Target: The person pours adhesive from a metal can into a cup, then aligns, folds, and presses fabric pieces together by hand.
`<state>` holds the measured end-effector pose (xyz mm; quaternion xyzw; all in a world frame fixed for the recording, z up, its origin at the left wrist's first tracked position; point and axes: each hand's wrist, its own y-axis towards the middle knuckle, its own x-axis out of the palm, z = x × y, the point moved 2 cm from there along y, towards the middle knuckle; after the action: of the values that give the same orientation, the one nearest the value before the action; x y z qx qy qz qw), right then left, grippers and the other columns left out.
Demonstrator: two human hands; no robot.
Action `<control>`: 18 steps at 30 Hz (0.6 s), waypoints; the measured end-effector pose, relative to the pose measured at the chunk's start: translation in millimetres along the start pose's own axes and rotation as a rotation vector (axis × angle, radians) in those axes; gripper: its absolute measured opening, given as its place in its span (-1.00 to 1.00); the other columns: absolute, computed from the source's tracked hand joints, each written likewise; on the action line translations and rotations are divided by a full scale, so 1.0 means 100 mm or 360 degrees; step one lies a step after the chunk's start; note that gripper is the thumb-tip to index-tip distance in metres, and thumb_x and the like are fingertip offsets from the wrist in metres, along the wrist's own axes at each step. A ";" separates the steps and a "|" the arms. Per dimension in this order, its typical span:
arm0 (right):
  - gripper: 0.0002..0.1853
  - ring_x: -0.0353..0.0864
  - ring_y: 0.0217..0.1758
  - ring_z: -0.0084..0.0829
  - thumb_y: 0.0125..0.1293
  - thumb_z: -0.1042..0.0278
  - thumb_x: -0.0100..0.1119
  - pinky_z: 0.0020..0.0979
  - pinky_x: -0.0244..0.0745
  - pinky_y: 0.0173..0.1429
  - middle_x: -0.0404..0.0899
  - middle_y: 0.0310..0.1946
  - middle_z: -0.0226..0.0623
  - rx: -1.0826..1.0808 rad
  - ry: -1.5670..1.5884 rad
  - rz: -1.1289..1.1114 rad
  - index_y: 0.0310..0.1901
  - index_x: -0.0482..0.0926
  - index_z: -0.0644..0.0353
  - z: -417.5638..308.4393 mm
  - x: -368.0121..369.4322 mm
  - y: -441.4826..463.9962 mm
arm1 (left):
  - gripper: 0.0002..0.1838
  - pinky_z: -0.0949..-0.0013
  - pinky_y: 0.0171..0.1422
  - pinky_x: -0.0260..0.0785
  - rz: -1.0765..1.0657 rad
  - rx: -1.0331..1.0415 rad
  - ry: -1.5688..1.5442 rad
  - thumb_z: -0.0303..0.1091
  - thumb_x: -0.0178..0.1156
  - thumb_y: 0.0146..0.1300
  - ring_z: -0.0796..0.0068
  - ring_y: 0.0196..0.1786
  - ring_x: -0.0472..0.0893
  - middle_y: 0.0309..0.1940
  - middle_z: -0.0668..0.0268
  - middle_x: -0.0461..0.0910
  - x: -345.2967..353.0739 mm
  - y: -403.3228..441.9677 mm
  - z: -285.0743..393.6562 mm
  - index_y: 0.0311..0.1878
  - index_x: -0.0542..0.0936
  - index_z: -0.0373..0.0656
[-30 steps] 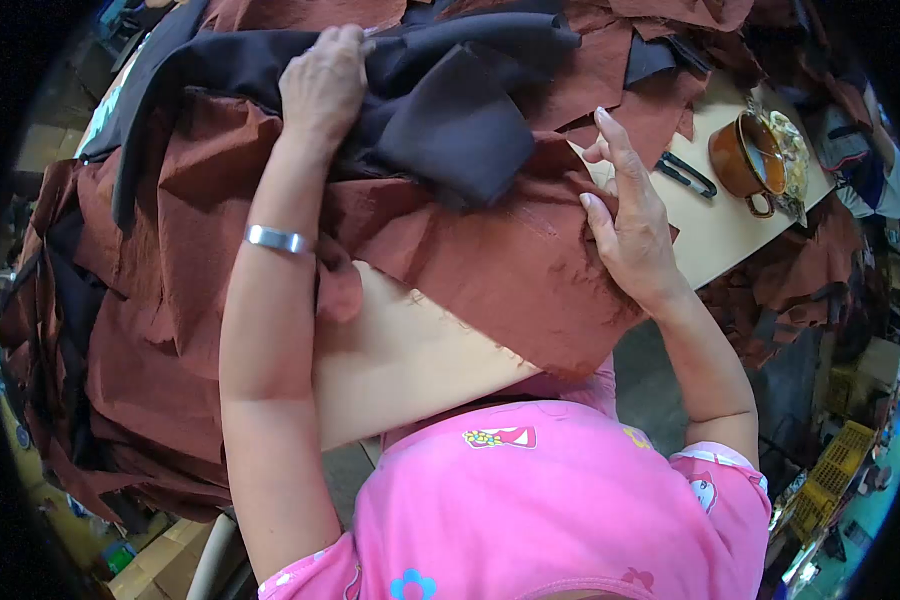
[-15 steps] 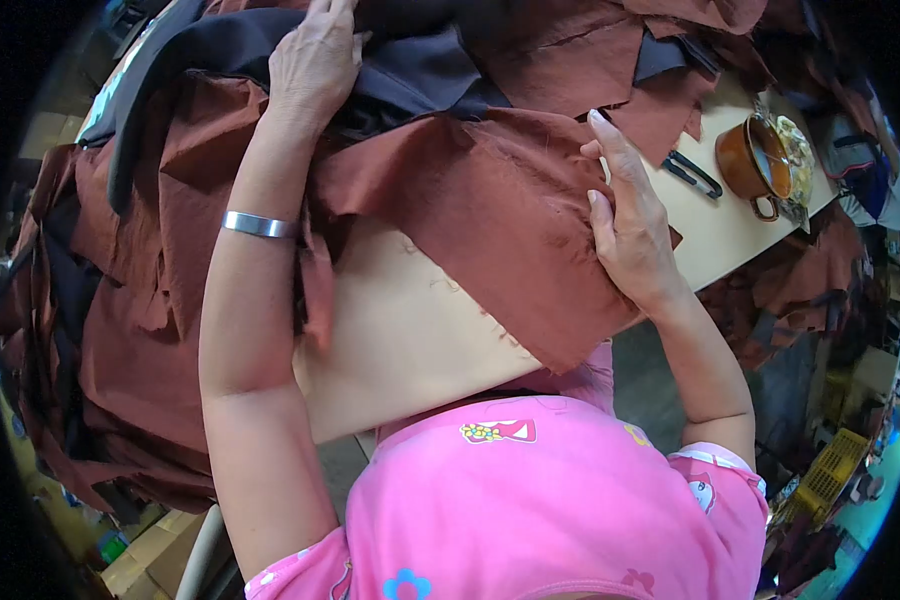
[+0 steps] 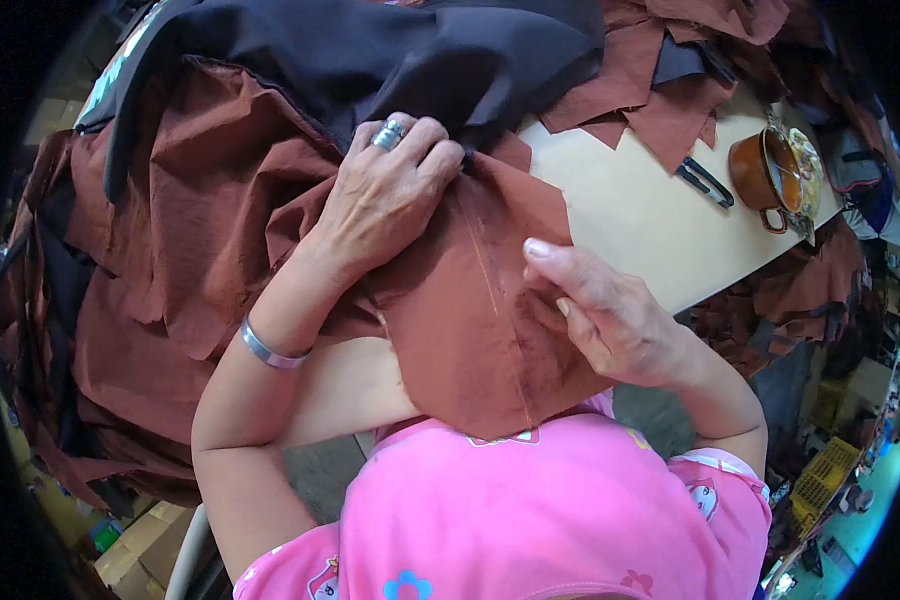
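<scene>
Holding thin reddish-brown cloth (image 3: 450, 340) at the frame's centre with the nearly closed left hand (image 3: 385, 200). With the half-curled right hand (image 3: 610, 315), cannot tell if pinching it; better to smooth lightly, without stretching.

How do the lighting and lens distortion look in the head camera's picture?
Head view: strong fisheye curvature, black corners; tabletop brightly lit; glare on the metal bracelet; soft shadow on the brown cloth beside the left hand; little detail in the black cloth.
</scene>
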<state>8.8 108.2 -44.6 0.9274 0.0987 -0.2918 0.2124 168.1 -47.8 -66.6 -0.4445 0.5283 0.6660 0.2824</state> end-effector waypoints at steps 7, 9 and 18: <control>-0.17 0.23 0.26 -0.37 0.24 0.51 -0.04 -0.36 0.26 0.23 0.08 0.29 -0.11 0.0520 0.1206 0.0504 0.41 -0.33 0.07 0.38 -0.03 0.37 | -0.70 0.25 -0.10 0.28 0.0339 0.0048 -0.0440 -0.61 0.16 -0.04 0.19 -0.21 0.41 -0.27 0.22 0.41 -0.15 -0.19 -0.03 -0.20 0.38 -0.15; -0.19 0.25 0.25 -0.39 0.23 0.53 -0.03 -0.41 0.27 0.23 0.13 0.26 -0.12 0.0632 0.1638 0.0606 0.40 -0.27 0.11 0.34 0.08 0.60 | -0.68 0.25 -0.11 0.28 0.0432 0.0039 -0.0470 -0.62 0.17 -0.04 0.18 -0.21 0.42 -0.27 0.21 0.40 -0.18 -0.21 -0.04 -0.20 0.37 -0.15; -0.27 0.52 -0.05 -0.21 0.09 0.77 -0.19 -0.35 0.47 -0.07 0.43 -0.03 0.10 0.0138 0.0596 0.0987 0.35 -0.03 0.17 0.48 -0.25 0.95 | -0.66 0.12 0.16 0.17 0.0096 -0.0094 0.0071 -0.29 0.18 0.08 0.26 0.07 0.39 -0.04 0.31 0.41 -0.07 -0.13 0.02 -0.04 0.43 -0.04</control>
<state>-6.4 0.7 -33.6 0.9587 -0.1625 -0.0427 0.2294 181.8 -41.3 -66.6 -0.4513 0.5276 0.6795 0.2371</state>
